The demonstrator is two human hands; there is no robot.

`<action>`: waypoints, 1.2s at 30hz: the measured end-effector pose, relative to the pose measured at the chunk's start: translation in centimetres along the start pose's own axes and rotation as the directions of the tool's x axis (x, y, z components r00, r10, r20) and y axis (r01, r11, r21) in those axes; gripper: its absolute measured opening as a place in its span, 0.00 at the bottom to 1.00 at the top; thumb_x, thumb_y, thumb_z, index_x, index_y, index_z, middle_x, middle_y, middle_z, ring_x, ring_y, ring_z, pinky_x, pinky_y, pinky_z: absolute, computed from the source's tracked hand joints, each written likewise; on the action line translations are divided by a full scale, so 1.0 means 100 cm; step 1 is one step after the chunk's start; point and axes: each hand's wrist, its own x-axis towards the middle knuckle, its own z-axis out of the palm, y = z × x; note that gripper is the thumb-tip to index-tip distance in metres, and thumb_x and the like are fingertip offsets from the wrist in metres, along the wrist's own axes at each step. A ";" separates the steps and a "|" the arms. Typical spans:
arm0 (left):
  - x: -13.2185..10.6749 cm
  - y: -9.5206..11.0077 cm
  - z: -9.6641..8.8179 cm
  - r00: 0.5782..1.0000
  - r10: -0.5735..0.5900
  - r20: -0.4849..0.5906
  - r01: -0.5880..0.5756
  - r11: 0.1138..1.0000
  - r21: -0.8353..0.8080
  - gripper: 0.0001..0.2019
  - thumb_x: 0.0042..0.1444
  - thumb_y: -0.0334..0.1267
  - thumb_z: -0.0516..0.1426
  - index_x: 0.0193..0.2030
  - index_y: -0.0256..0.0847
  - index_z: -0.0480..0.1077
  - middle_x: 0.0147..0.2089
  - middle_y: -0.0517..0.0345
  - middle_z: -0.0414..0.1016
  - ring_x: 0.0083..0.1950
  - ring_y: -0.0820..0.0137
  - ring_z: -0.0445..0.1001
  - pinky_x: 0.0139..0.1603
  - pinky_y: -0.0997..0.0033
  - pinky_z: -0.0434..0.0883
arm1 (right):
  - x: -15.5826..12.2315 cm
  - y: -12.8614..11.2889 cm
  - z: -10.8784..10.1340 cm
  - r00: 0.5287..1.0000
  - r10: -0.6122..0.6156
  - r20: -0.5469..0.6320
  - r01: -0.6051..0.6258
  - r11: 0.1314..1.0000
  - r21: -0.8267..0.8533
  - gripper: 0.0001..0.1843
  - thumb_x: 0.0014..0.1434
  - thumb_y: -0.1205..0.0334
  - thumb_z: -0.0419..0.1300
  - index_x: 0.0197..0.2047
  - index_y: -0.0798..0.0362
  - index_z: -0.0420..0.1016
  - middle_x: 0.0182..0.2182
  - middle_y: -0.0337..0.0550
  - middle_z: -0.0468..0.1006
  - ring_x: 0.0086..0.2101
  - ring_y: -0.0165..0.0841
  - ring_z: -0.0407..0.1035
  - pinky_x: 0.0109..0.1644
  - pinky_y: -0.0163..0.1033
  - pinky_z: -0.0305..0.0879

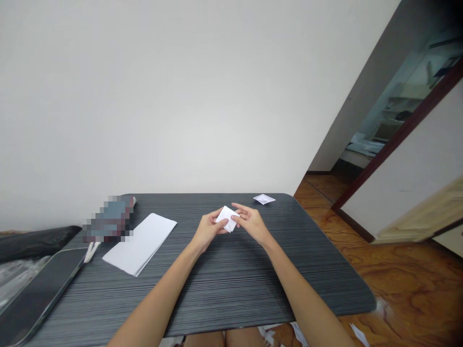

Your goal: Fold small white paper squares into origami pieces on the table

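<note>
A small folded white paper is held just above the dark striped table, near its far middle. My left hand pinches the paper's left side with curled fingers. On the right side, my right hand grips the paper between thumb and fingers, the other fingers partly stretched. Both forearms reach in from the bottom of the view.
A stack of white sheets lies to the left. A blurred-out object sits behind it. A small folded paper piece rests at the table's far right edge. A dark phone lies at the left edge. Wooden floor and a doorway are to the right.
</note>
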 end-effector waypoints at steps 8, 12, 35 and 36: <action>-0.001 -0.002 0.009 0.997 -0.005 -0.081 0.011 0.997 0.071 0.38 0.39 0.34 0.63 0.57 0.31 0.51 0.29 0.52 0.75 0.29 0.69 0.74 0.33 0.68 0.73 | 0.002 0.008 0.003 0.989 0.027 -0.145 -0.027 1.000 -0.003 0.12 0.40 0.57 0.62 0.26 0.57 0.69 0.18 0.38 0.69 0.15 0.22 0.57 0.18 0.30 0.53; -0.001 -0.002 0.009 0.998 0.028 -0.062 -0.021 0.994 0.106 0.37 0.41 0.32 0.61 0.57 0.32 0.49 0.27 0.51 0.75 0.27 0.67 0.75 0.28 0.68 0.72 | 0.001 0.006 0.006 0.991 0.040 -0.128 -0.039 0.999 0.011 0.14 0.39 0.56 0.62 0.27 0.56 0.67 0.19 0.37 0.69 0.15 0.22 0.58 0.17 0.30 0.52; -0.001 -0.016 0.009 0.959 0.132 0.250 -0.206 0.933 0.296 0.29 0.55 0.41 0.48 0.60 0.34 0.40 0.28 0.54 0.71 0.23 0.74 0.70 0.23 0.77 0.66 | -0.001 0.013 0.008 0.936 -0.111 -0.333 0.012 0.958 -0.286 0.17 0.55 0.50 0.45 0.27 0.55 0.63 0.14 0.35 0.64 0.11 0.24 0.55 0.12 0.30 0.46; -0.001 -0.019 0.010 0.954 0.149 0.260 -0.231 0.920 0.318 0.27 0.55 0.41 0.48 0.59 0.35 0.45 0.29 0.54 0.71 0.25 0.74 0.70 0.25 0.76 0.67 | -0.001 0.014 0.009 0.912 -0.165 -0.376 0.017 0.930 -0.367 0.16 0.55 0.51 0.45 0.28 0.55 0.63 0.15 0.35 0.65 0.13 0.24 0.56 0.15 0.30 0.48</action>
